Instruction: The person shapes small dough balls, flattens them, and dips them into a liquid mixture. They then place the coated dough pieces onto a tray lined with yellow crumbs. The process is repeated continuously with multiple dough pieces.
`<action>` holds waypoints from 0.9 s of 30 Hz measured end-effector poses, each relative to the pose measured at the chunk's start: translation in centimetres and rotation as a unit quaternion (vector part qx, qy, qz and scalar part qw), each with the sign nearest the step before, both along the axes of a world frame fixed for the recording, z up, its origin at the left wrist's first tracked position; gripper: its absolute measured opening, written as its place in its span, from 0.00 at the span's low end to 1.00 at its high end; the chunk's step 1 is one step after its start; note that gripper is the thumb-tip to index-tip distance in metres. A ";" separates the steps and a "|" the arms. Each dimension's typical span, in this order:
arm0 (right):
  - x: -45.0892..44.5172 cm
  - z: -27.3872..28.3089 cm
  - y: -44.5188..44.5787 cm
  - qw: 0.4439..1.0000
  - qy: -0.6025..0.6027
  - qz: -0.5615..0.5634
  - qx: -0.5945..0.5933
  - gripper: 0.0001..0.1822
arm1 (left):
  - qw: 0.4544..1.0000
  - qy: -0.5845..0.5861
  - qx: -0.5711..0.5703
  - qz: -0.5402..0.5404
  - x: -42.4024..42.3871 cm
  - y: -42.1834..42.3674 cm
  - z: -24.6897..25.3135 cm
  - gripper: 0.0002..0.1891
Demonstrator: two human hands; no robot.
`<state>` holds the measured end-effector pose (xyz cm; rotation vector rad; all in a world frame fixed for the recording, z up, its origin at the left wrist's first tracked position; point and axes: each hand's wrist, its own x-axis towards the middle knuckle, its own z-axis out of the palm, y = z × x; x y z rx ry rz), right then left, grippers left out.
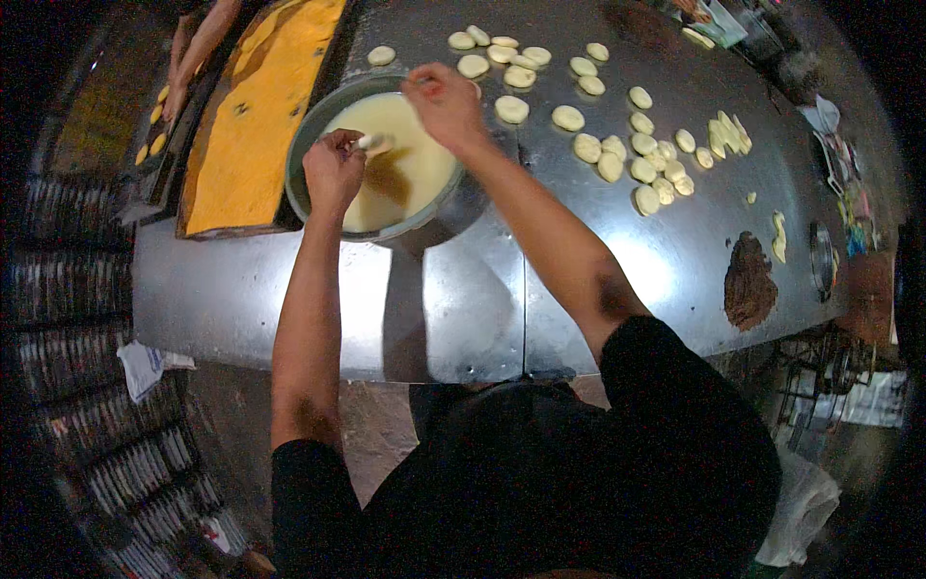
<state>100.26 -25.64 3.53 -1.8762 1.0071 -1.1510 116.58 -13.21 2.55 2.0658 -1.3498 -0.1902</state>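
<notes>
A round grey-green basin [296,163] of pale yellow liquid [427,184] stands on the metal table before me. Above the liquid, my left hand [335,165] pinches a small pale piece [367,142], perhaps dough; motion blur hides its exact shape. My right hand [450,108] hovers by the basin's far right rim, fingers bent. Blur keeps me from telling whether anything is between its fingertips. Flattened pale dough rounds [512,109] lie scattered on the table to the right of the basin, some of them in clusters.
Left of the basin is a long tray of orange-yellow crumbs [239,159]. Beyond it, another person's arm [189,61] reaches toward yellow-coated rounds [157,145]. Dough strips [729,134] and a brown patch [750,282] lie at right. Stacked trays [72,282] stand far left.
</notes>
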 end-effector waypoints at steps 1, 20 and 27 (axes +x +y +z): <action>-4.3 -0.2 -0.9 0.997 -0.018 -0.018 -0.076 0.14 | 0.999 -0.040 0.018 -0.029 -0.9 -0.9 0.1 0.15; -40.1 -11.3 -10.6 0.936 -0.209 -0.251 0.133 0.17 | 0.965 0.234 -0.091 -0.069 -35.5 -16.6 -8.9 0.14; -43.3 -9.8 11.4 0.939 0.336 0.008 -0.067 0.29 | 0.969 -0.083 0.042 -0.230 -32.1 4.6 -7.5 0.22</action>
